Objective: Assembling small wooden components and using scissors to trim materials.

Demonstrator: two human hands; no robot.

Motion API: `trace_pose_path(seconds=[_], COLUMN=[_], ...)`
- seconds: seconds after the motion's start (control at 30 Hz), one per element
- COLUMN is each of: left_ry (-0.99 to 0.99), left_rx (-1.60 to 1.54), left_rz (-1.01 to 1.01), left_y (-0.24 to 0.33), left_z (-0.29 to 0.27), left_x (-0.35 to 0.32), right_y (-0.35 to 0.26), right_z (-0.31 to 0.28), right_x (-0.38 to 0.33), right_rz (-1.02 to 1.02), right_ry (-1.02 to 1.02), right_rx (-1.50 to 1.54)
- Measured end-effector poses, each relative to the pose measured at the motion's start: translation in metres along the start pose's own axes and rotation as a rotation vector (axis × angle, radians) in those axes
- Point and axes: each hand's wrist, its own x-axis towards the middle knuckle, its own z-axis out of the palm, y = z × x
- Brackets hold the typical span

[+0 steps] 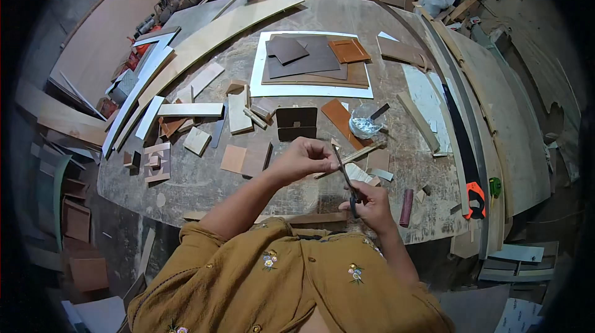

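My right hand (373, 206) grips a pair of scissors (345, 177) by their dark handles, the blades pointing up and away from me. My left hand (308, 161) is closed in a pinch close to the blades. Whatever sits between those fingertips is too small to make out. Just beyond the left hand stands a small dark brown box-like piece (296, 123). A clear bowl (364, 125) with white bits in it is farther off to the right, beside an orange-brown board (343, 123). Pale scraps (359, 174) lie behind the scissors.
White and brown panels (310, 88) lie stacked at the table's far middle. Wood offcuts (197, 141) and long planks (211, 35) cover the left. At right are an orange-handled saw (475, 200), a green tape measure (494, 187) and a dark red roll (406, 208).
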Motion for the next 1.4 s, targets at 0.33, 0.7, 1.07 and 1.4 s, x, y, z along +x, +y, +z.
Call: trace_pose_path(seconds=[0.33,0.7,1.07,1.4], left_ry=[0.104,0.073,0.155,0.232], left_rx=[-0.001,0.025,0.339,-0.116], left_rz=[-0.041,-0.011,0.019,0.108], left_y=[0.004,0.001,0.004,0.004], left_z=[0.004,0.006,0.023,0.018], left_x=[0.001,0.003,0.000,0.000], right_y=[-0.001,0.004,-0.022,-0.023], right_z=[-0.004,0.002,0.014,0.012], right_x=[0.003,0.018,0.053,0.031], right_rz=[0.047,0.101,0.094,-0.020], right_ry=[0.014,0.237,0.256,0.107], right_rx=[-0.131,0.303,0.348,-0.081])
